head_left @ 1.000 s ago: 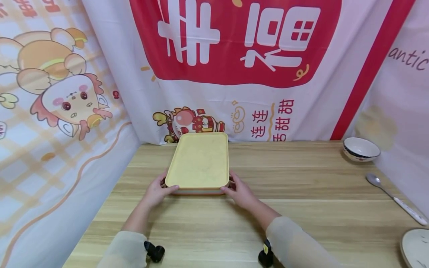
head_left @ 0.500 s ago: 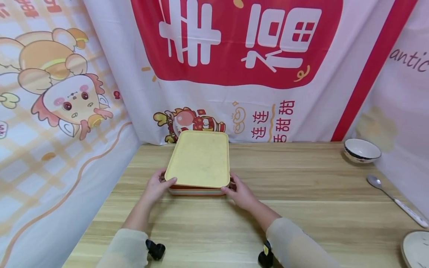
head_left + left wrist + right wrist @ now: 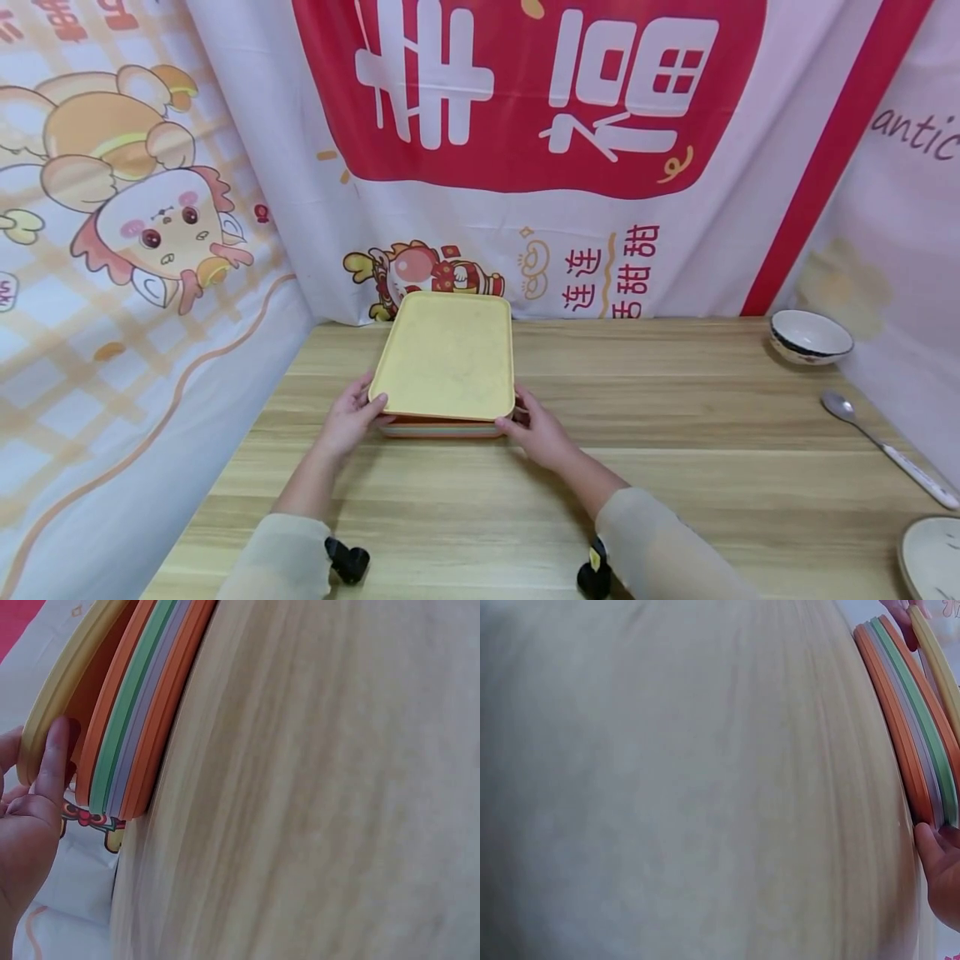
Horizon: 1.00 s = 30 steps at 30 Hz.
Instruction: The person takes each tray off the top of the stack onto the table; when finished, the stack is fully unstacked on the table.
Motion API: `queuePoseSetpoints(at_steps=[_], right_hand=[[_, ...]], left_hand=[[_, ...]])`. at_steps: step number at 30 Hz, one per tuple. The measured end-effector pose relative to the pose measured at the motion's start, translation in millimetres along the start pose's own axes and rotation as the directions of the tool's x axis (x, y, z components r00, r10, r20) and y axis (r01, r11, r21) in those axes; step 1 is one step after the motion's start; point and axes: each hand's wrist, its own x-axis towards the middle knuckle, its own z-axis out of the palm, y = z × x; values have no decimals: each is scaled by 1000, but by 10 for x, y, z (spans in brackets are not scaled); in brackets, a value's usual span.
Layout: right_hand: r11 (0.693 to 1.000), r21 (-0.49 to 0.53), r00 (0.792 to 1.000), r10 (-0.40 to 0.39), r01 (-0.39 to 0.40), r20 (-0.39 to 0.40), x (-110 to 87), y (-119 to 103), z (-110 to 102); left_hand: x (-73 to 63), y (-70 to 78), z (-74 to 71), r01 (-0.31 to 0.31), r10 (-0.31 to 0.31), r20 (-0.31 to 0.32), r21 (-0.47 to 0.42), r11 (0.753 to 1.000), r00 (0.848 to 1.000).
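A yellow rectangular tray (image 3: 450,354) tops a stack of trays in orange (image 3: 163,712), green (image 3: 125,712) and purple. Its near left corner is raised, leaving a wedge-shaped gap over the upper orange tray (image 3: 105,712). My left hand (image 3: 347,421) pinches that corner, the thumb on top and a finger underneath in the gap. On the opposite side my right hand (image 3: 546,429) grips the near right corner of the stack, with its thumb at the front edge. Its other fingers are mostly hidden behind the trays.
The stack is on a wooden table (image 3: 450,508) close to the printed cloth backdrop (image 3: 675,250). Along the right side are a patterned bowl (image 3: 810,335), a spoon (image 3: 885,446) with a white handle, and a partly visible plate (image 3: 933,558).
The yellow tray's near left corner has risen off the stack, opening a gap beneath it. My left hand has moved up slightly with it; my right hand has stayed at its corner.
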Motion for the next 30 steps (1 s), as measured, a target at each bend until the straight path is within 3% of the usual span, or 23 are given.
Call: queuePoseSetpoints(at_steps=[10,17,18,20,24,25,30], right_hand=[[1000,13,1000,-3,3,-2,-7,42,5],[1000,-4,1000,-13,13,8,2,77,34],[1000,-10,1000,-10,10,4,2,80,36],[1000,-19,1000,-4,4,-2,0,83,39],[999,-36,1000,-9,9,-9,-4,97,33],[999,-38,1000,-8,8,-10,-5,96,30],[999,-47,1000,-5,4,-9,-12,87,19]], left_hand=[[-53,8,-30,7,-4,31,-95,995,1000],[-113,-47,-151,-62,63,3,-175,983,998],[-131,-65,-192,-91,96,11,-231,969,995],[-184,-67,-265,-119,126,11,-252,960,992],[-273,-5,-429,-142,150,-1,-317,938,989],[-298,33,-463,-135,137,-15,-303,943,990],[-425,161,-703,-186,191,-33,-432,882,981]])
